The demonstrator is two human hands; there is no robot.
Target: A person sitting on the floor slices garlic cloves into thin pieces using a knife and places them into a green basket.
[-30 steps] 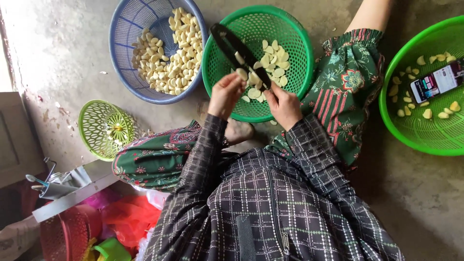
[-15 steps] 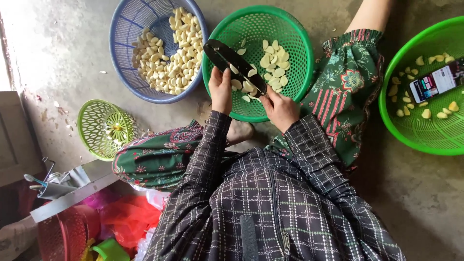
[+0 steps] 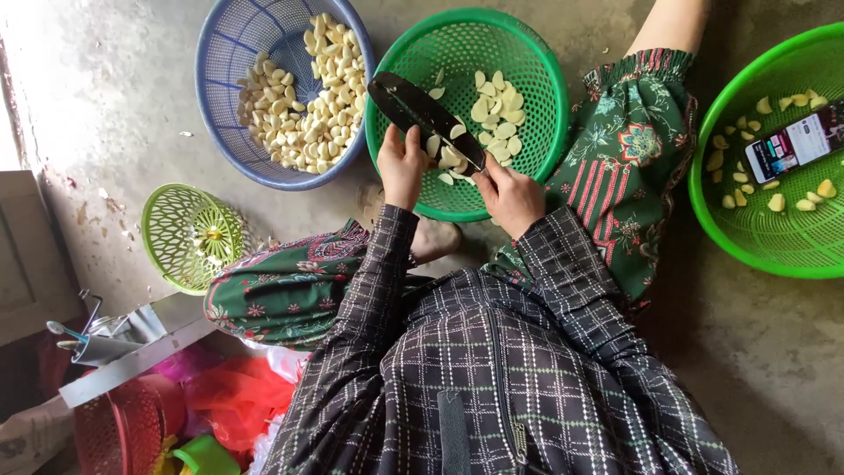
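My right hand (image 3: 512, 199) grips the handle of a dark broad-bladed knife (image 3: 422, 113). The blade slants up to the left over the dark green basket (image 3: 536, 62). My left hand (image 3: 403, 167) is at the blade's near edge, its fingers pinching a pale garlic clove (image 3: 432, 146) against it. Cut garlic pieces (image 3: 494, 114) lie in the green basket under and to the right of the blade. Both hands hover above the basket's near side.
A blue basket (image 3: 230, 53) of peeled cloves (image 3: 312, 105) stands at the left. On the right, a bright green basket (image 3: 747, 242) holds a few pieces and a phone (image 3: 796, 141). A small lime strainer (image 3: 189, 236) lies on the concrete floor. Red plastic items are at bottom left.
The knife has dropped from a raised slant to lie lower across the basket. My left hand moved up to the blade, and more cut pieces lie beneath it.
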